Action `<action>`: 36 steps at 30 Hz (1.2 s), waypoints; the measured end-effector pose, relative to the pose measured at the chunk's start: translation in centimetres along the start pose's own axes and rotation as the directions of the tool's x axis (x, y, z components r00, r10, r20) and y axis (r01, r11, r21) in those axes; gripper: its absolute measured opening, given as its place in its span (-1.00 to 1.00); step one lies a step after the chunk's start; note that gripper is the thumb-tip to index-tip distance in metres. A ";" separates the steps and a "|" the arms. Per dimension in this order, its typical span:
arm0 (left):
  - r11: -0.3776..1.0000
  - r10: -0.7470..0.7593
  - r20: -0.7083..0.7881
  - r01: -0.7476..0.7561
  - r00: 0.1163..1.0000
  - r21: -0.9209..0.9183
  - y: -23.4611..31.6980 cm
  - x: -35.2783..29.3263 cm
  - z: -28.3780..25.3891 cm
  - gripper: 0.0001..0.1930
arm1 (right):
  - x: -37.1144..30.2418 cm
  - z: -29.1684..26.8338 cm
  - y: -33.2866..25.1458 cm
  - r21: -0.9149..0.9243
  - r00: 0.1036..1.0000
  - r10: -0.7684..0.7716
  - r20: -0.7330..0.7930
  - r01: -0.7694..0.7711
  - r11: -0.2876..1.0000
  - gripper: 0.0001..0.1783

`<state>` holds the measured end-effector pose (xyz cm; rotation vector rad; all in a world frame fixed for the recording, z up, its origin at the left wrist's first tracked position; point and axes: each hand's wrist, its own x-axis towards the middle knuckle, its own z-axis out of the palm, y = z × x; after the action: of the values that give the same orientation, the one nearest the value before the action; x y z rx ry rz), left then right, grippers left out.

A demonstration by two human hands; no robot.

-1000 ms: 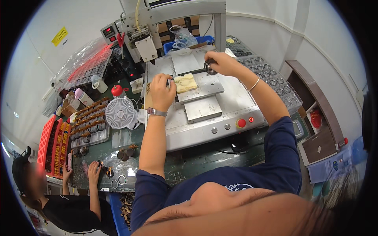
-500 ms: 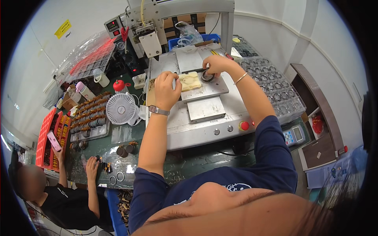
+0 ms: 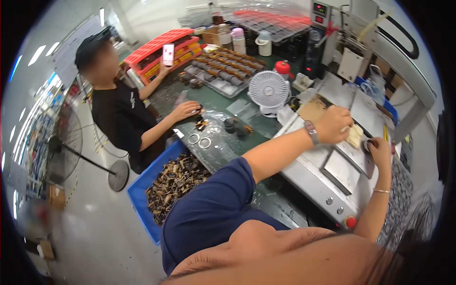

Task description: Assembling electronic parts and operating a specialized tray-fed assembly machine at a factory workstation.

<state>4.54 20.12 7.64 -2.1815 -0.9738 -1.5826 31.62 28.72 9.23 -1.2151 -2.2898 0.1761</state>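
On the grey machine bed (image 3: 342, 171), both hands work a pale pad.
Head view: left hand (image 3: 335, 124) presses closed fingers onto the pale yellow pad (image 3: 355, 137), likely soft and light, best pinched by an edge; right hand (image 3: 380, 151) curls around a small dark part (image 3: 368, 144) just beside it.

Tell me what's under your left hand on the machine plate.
The left hand presses on a pale yellow pad lying on the grey machine plate. Only the pad's near edge shows; whatever lies under the palm is covered.
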 end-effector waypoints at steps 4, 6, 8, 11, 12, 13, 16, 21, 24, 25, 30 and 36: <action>1.000 0.016 -0.010 -0.016 1.000 -0.007 0.0 -0.1 0.1 -0.89 | 0.3 -0.5 -0.2 -0.013 0.995 0.016 0.095 -0.015 1.000 -0.77; 1.000 0.009 0.003 -0.009 1.000 0.005 -0.1 -0.2 0.1 -0.89 | -0.1 -0.3 -0.5 -0.016 0.998 -0.014 0.065 0.015 1.000 -0.82; 1.000 0.009 0.039 -0.009 0.999 0.011 0.0 -0.4 0.0 -0.90 | -0.3 0.0 -0.5 -0.041 0.992 0.007 0.123 -0.002 0.999 -0.84; 1.000 0.020 0.061 -0.020 0.998 0.007 0.0 -0.5 0.2 -0.90 | -0.7 0.4 1.3 -0.039 0.990 -0.066 0.126 0.071 0.997 -0.78; 1.000 0.023 0.073 -0.023 0.997 0.005 0.0 -0.5 0.2 -0.90 | -0.7 0.5 1.3 -0.040 0.989 -0.064 0.130 0.070 0.997 -0.78; 1.000 0.017 0.072 -0.018 0.997 0.003 0.0 -0.6 0.1 -0.90 | -0.8 0.6 1.2 -0.043 0.989 -0.070 0.131 0.076 0.996 -0.78; 0.999 0.029 0.085 -0.031 0.996 0.028 0.6 0.0 -0.3 -0.90 | -0.6 0.2 0.7 -0.053 0.989 -0.068 0.131 0.076 0.996 -0.78; 1.000 0.014 0.083 -0.012 0.996 -0.024 0.4 -0.2 0.0 -0.86 | -0.1 0.0 0.8 -0.025 0.996 -0.063 0.058 0.065 0.998 -0.77; 0.980 -0.043 0.018 0.046 0.999 -0.195 0.5 -0.2 0.6 -0.75 | 0.1 -0.3 -0.4 -0.039 0.968 -0.114 -0.223 0.108 0.993 -0.69; 0.980 -0.045 0.017 0.048 0.999 -0.194 0.8 -0.3 0.7 -0.75 | 0.0 -0.5 -1.3 -0.002 0.953 -0.170 -0.250 0.175 0.985 -0.65; 0.377 -0.445 0.394 0.568 0.804 -0.732 3.6 0.0 0.3 -0.29 | -2.4 -0.8 -8.9 0.272 0.962 -0.270 0.025 0.254 0.928 -0.66; -0.332 -0.105 0.815 0.753 0.570 -0.569 3.9 0.3 -1.0 -0.49 | -3.1 -0.4 -13.3 0.229 0.857 -0.513 -0.045 0.509 0.830 -0.75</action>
<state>6.48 16.80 8.92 -3.6428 -0.9461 -3.0847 23.45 18.42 13.06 -0.4528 -2.4378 0.2479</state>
